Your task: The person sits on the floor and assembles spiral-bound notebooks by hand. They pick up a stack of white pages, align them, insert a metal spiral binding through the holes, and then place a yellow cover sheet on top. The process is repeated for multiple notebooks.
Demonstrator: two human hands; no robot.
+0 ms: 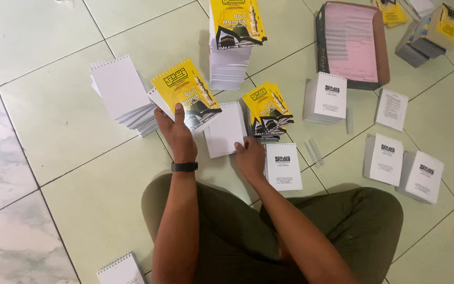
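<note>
At the far left the pale tiled floor (53, 121) carries a fanned stack of white spiral-bound pads (122, 94), their wire edges at the top, and a single white pad (121, 269) pokes in at the bottom edge. Just right of the fanned stack, the left hand (175, 130), a black band (184, 166) on its wrist, holds a yellow-covered booklet (186, 93) tilted above the floor; its fingers (165, 117) are closed round the booklet's lower left corner, thumb on the cover. Behind it stands a tall stack of white booklets topped with a yellow cover (233, 44). Between the hands a blank white pad (225, 129) lies flat on the floor, and the right hand (251, 156) rests on its lower right corner, fingers (240, 148) bent and pressed to the sheet; whether they pinch it cannot be told. Just beside that hand sit a low pile of yellow covers (267, 108) and, nearer the knee, a white title page with a black emblem (283, 166). Loose strips of white binding comb (314, 151) lie near it. Further right come a stack of white emblem pages (327, 98), an open dark box holding pink sheets (352, 43), a single printed page (392, 109), two more white stacks (403, 165) side by side, and yellow-topped bundles (434, 29) in the top right corner. The person sits cross-legged in olive trousers (300, 231).
</note>
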